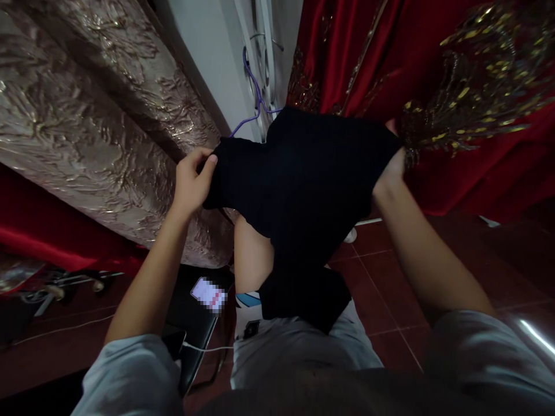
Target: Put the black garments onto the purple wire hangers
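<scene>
Black garment (303, 185) being held up spread between both hands, left hand (193, 179) pinching its left edge in a closed grip, right hand (392, 164) gripping its right edge, purple hanger (255, 104) hanging behind, red sequined dress (455, 86) hanging alongside, phone (208, 294) lying below

Head-worn camera looks steeply down (close in) over hanging fabrics.

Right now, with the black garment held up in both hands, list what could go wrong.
1. The black garment hangs beside the red beaded dress; the right hand is close to the beading, which might snag the fabric.
2. The phone and its white cable lie below the left hand; the garment's hanging end could catch them.
</scene>
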### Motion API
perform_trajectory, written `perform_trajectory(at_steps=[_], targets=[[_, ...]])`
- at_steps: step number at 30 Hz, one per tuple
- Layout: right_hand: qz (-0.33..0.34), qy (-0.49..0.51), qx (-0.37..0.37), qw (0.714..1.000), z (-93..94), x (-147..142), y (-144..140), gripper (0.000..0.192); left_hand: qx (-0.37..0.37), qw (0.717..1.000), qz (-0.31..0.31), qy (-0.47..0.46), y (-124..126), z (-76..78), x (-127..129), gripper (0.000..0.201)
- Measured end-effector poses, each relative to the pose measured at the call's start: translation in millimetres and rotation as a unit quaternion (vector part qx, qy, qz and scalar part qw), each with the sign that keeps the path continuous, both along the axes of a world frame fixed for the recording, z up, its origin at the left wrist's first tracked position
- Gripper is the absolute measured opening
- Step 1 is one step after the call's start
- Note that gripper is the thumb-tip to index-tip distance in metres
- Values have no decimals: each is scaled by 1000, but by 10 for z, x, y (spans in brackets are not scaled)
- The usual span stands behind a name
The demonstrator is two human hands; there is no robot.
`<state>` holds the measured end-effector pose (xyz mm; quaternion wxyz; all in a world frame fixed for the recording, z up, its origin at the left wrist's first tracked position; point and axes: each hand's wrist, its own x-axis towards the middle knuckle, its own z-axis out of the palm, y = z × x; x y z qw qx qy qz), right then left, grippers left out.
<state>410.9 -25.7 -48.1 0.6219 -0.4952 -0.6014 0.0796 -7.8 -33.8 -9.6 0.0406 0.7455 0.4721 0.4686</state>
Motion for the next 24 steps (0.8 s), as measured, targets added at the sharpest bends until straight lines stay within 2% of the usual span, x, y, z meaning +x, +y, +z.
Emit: perform_trajectory(at_steps=[2,4,6,8,11,14,15,16,17,18,20,22,24], targets=[[77,38,-34,996,225,16,74,83,-5,1000,-7,-14,17,48,93,30],[141,87,-46,985,462,-50,128,85,1,1000,-11,-23,90,86,207,30],[179,124,-61,974,645,-191,118,79,10,1000,-8,-29,204,90,281,28],[221,147,-91,960,732,-351,25,66,19,999,2,-30,318,61,286,25],[358,137,-162,909,677,-499,-195,42,29,999,19,-24,377,-10,196,14],[533,9,-247,809,458,-523,-321,49,37,999,0,-6,226,-51,119,11],[561,-41,-265,783,360,-535,-324,50,39,999,-22,0,135,-50,119,12],[562,-82,-268,778,254,-562,-313,50,43,998,-50,2,32,-39,135,15],[537,-114,-253,797,144,-611,-292,50,47,996,-79,-3,-78,-20,170,19],[489,-139,-219,833,35,-680,-270,54,51,993,-109,-15,-189,6,223,24],[369,-188,-114,903,-160,-868,-236,76,49,982,-173,-51,-398,70,378,33],[281,-238,-12,930,-302,-1069,-221,101,28,965,-246,-84,-565,130,583,38],[248,-268,67,929,-392,-1215,-211,106,-10,946,-307,-102,-671,160,800,43]])
